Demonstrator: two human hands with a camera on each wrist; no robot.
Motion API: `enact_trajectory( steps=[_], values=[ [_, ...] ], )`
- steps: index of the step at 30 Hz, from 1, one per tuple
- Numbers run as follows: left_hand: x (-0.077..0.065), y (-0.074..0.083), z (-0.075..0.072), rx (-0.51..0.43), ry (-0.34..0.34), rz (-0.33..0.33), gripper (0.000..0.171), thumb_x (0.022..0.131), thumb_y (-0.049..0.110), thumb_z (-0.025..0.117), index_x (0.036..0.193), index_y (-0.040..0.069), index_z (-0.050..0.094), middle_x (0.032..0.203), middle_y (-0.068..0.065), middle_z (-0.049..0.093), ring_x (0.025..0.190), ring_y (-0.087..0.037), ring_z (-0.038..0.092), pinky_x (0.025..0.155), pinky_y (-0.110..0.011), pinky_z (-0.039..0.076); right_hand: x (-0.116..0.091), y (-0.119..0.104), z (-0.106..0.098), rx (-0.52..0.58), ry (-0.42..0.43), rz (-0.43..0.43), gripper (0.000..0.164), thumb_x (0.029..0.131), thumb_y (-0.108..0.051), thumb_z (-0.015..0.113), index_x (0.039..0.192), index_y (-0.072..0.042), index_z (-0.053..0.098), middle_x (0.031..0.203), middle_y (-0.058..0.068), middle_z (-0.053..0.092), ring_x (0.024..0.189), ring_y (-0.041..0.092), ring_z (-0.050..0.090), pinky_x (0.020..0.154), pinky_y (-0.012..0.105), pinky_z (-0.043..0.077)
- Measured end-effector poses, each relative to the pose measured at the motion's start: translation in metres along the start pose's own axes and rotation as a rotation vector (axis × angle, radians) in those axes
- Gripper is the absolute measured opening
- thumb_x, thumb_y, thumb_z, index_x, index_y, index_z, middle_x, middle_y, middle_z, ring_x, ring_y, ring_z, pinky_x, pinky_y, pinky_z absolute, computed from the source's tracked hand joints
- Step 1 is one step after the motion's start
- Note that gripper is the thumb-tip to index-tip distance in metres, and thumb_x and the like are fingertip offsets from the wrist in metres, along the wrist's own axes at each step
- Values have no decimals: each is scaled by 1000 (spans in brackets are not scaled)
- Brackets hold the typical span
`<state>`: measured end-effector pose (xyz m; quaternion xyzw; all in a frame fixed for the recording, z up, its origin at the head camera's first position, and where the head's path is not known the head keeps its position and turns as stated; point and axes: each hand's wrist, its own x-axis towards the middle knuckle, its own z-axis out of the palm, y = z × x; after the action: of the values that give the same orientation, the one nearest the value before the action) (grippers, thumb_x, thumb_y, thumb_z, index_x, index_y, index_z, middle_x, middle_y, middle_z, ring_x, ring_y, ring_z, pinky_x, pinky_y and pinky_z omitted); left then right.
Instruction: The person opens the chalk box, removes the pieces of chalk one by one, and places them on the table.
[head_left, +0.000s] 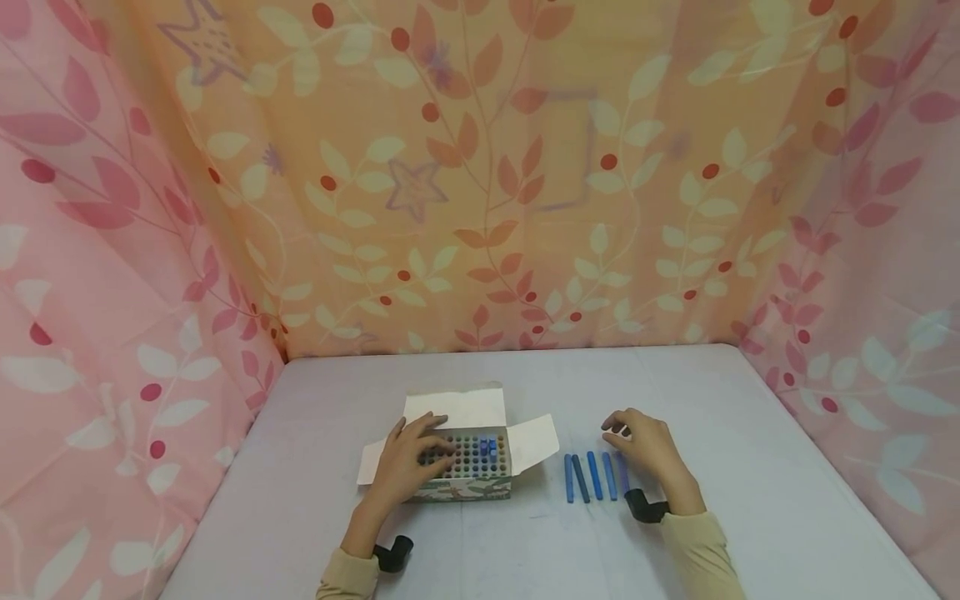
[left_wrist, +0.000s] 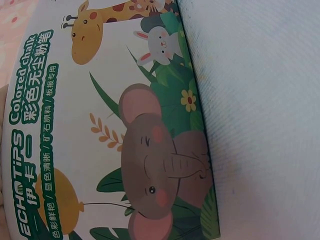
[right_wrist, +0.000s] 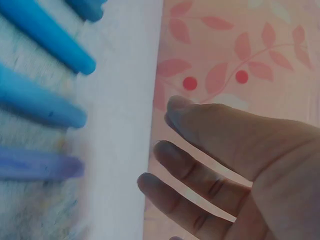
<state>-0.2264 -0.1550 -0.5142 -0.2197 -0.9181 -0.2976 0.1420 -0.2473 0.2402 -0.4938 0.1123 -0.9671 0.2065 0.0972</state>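
Observation:
A colored chalk box (head_left: 472, 490) stands with its lid and side flaps folded out, showing rows of chalk ends inside, a few of them blue. My left hand (head_left: 411, 454) lies over the box's left part, fingers spread above the chalk rows. The left wrist view shows only the printed front (left_wrist: 150, 165) with an elephant and a giraffe. Right of the box, several blue chalk sticks (head_left: 595, 475) lie in a row, ending with a violet chalk stick (right_wrist: 40, 167). My right hand (head_left: 648, 446) hovers by that end, fingers loosely bent and apart, holding nothing.
The box's right flap (head_left: 534, 442) sticks out toward the chalk row. Beneath everything is a white table (head_left: 510, 550) with faint chalk smudges. Patterned curtains (head_left: 480, 167) hang behind and on both sides.

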Motion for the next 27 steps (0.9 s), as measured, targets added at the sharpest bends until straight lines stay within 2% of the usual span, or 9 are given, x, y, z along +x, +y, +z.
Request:
enact_trajectory(
  steps=[7, 14, 17, 22, 27],
  values=[
    [-1, 1, -2, -8, 2, 14, 14, 77, 33, 75, 88, 25, 73, 133, 0, 53, 132, -28, 38, 114, -54, 15, -1, -20, -3, 49, 90, -83, 10, 81, -18, 72, 90, -14, 69, 88, 1, 64, 82, 24, 64, 71, 44, 51],
    [0, 1, -1, 12, 46, 52, 13, 75, 30, 77, 86, 24, 72, 131, -3, 55, 130, -30, 40, 111, -58, 19, 5, -45, -10, 107, 178, -174, 11, 80, -16, 72, 90, -14, 69, 88, 2, 64, 83, 23, 63, 70, 42, 51],
    [0, -1, 0, 24, 44, 51, 13, 75, 31, 77, 86, 25, 72, 131, -2, 54, 130, -29, 40, 111, -58, 19, 8, -57, -12, 132, 209, -205, 11, 80, -15, 73, 90, -13, 70, 88, 2, 64, 83, 23, 63, 71, 41, 50],
    [0, -2, 1, 16, 24, 29, 13, 76, 32, 76, 87, 26, 73, 132, 0, 54, 132, -27, 39, 113, -55, 17, 12, -79, -12, 168, 241, -243, 10, 79, -15, 73, 89, -14, 70, 90, -1, 64, 86, 21, 62, 77, 44, 50],
    [0, 0, 0, 20, 37, 42, 13, 75, 32, 76, 86, 26, 73, 132, -1, 54, 131, -29, 40, 112, -56, 18, 15, -103, -9, 197, 244, -308, 10, 79, -16, 74, 88, -16, 69, 91, -2, 62, 87, 20, 60, 78, 44, 50]
  ],
)
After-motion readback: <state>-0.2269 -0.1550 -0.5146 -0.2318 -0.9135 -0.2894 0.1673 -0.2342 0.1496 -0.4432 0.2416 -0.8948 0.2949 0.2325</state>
